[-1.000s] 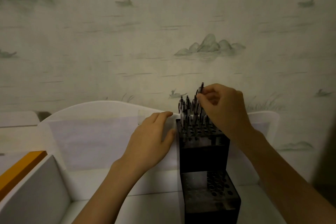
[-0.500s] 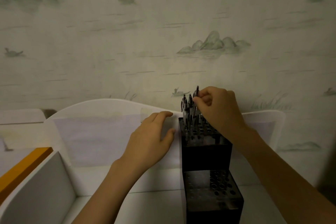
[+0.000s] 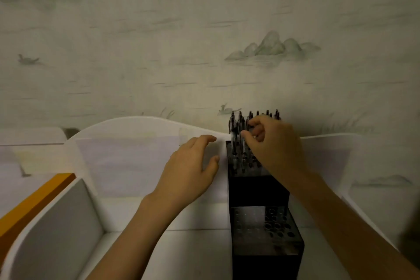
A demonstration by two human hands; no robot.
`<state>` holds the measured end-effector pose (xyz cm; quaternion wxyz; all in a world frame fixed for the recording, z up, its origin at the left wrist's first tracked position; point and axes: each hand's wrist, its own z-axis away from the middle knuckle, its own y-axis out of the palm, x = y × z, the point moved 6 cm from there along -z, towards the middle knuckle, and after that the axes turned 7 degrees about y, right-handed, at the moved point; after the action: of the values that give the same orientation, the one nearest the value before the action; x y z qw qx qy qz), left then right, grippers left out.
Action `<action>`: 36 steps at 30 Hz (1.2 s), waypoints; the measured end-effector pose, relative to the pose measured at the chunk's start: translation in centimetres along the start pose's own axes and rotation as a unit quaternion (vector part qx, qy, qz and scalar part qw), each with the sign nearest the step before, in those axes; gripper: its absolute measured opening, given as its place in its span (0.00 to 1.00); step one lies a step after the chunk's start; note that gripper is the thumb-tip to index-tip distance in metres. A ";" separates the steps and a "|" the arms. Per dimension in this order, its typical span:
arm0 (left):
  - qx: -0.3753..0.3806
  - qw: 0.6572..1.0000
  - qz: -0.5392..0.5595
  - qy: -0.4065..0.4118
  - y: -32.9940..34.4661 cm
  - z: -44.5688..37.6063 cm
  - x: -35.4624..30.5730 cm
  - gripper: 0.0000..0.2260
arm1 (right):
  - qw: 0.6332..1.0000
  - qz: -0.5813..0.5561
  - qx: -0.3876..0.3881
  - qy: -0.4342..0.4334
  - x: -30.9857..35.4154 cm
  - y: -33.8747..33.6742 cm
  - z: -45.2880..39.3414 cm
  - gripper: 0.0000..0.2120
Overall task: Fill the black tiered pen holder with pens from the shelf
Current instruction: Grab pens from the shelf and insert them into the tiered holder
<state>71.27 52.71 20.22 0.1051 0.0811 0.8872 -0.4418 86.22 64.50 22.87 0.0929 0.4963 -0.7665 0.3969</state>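
My black pen holder [image 3: 256, 188] stands on a white shelf [image 3: 127, 143]; the wallpaper [image 3: 204, 41] shows pale green mountains; an orange edge [image 3: 34, 198] sits left.

The wall [image 3: 159, 52] is pale with soft green pictures on it: little hills [image 3: 272, 46], ducks [image 3: 27, 59] and thin water lines. The light is dim. Below the wall is a white shelf [image 3: 193, 254] with a curvy back [image 3: 136, 125]. A white side board [image 3: 56, 223] stands at the left. Beside it is an orange strip [image 3: 38, 195].
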 end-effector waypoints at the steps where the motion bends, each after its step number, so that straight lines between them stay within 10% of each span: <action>1: 0.002 1.000 -0.004 -0.002 0.0 0.2 -0.1 0.20 | 1.000 0.007 -0.019 -0.019 0.4 -0.5 0.4 0.12; 7: -0.002 0.999 -0.030 -0.026 -0.3 2.0 -0.3 0.20 | 0.993 -0.010 -0.021 -0.120 3.7 -1.4 4.2 0.19; 25: 0.012 0.940 -0.189 -0.283 -9.9 21.1 5.2 0.24 | 0.918 -0.070 0.324 -0.216 13.7 11.4 17.9 0.30; 36: -0.035 0.899 -0.225 -0.375 -21.4 34.8 9.5 0.28 | 0.880 -0.123 0.352 -0.293 29.4 14.9 26.6 0.30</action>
<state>61.07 12.53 13.72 0.3308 -0.2959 0.7917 -0.4197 66.02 28.52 13.22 -0.2687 0.6804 -0.5013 0.4620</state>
